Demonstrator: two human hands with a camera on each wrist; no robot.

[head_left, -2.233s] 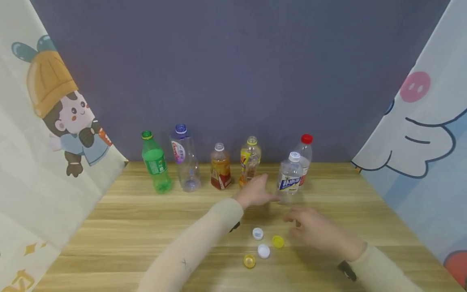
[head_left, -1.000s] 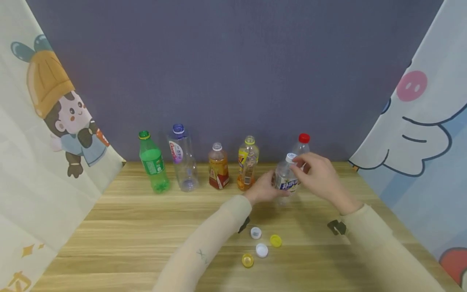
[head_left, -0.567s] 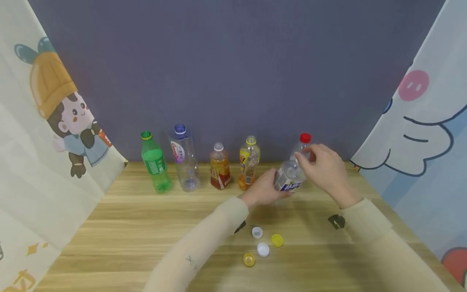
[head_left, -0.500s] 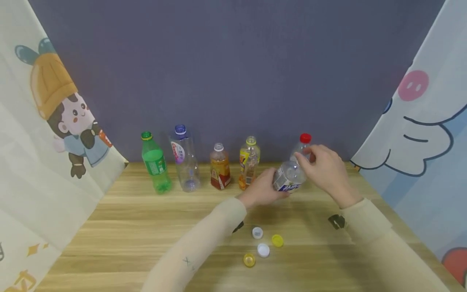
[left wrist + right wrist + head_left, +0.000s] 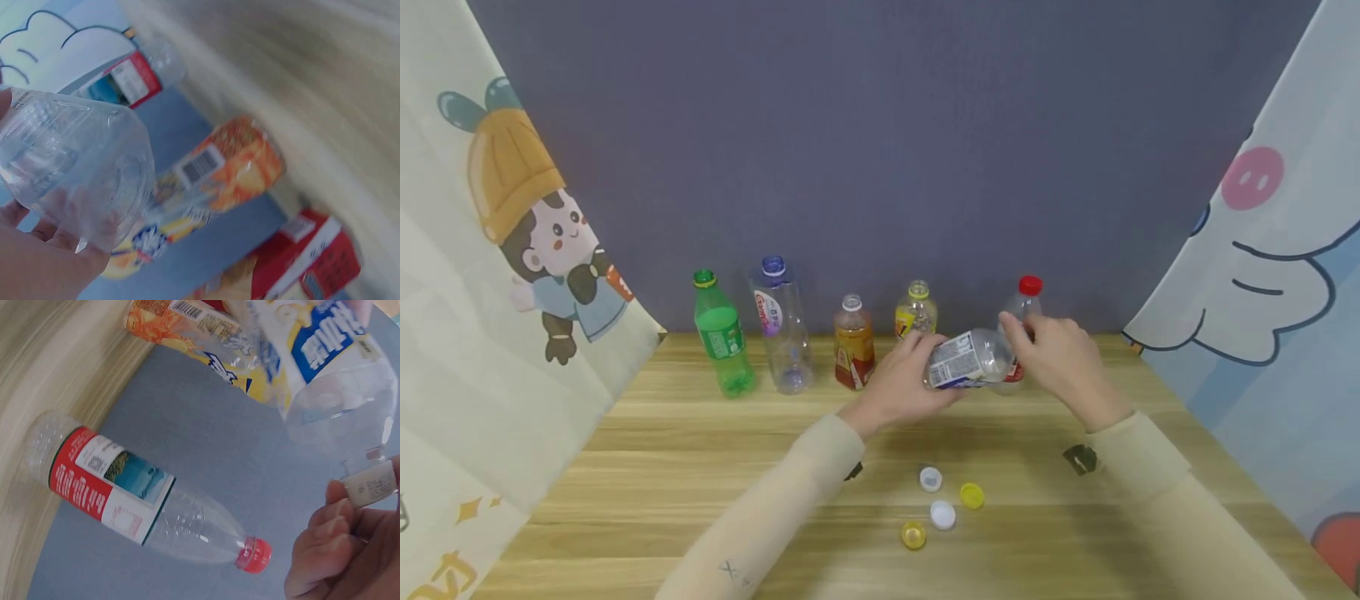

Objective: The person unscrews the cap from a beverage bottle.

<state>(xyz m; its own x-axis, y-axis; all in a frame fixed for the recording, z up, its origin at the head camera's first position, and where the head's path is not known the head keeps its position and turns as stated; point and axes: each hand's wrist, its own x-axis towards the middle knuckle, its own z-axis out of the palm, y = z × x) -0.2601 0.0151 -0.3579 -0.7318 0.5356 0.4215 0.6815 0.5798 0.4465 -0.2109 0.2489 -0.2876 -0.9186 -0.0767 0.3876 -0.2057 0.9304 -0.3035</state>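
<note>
My left hand (image 5: 898, 385) grips the body of a clear plastic bottle (image 5: 966, 360) with a blue-and-white label. The bottle is held over the table, tipped nearly onto its side with its neck toward my right hand (image 5: 1063, 358). In the right wrist view, the right thumb and fingers pinch the white cap (image 5: 373, 483) at the bottle's neck; the head view hides that cap behind the fingers. The left wrist view shows the bottle's clear base (image 5: 94, 169) above the left palm. Just behind the right hand stands a clear bottle with a red cap (image 5: 1031, 286).
Along the back of the wooden table (image 5: 700, 467) stand a green bottle (image 5: 722, 337), a tall clear bottle (image 5: 786, 342), a red-labelled bottle (image 5: 853, 350) and a yellow-labelled bottle (image 5: 916, 315), all uncapped. Loose white caps (image 5: 943, 515) and yellow caps (image 5: 972, 496) lie in front.
Both hands came to the standing bottle; the left took hold of its body, the right its cap. The bottle has been tipped toward the right hand, and its body has moved left.
</note>
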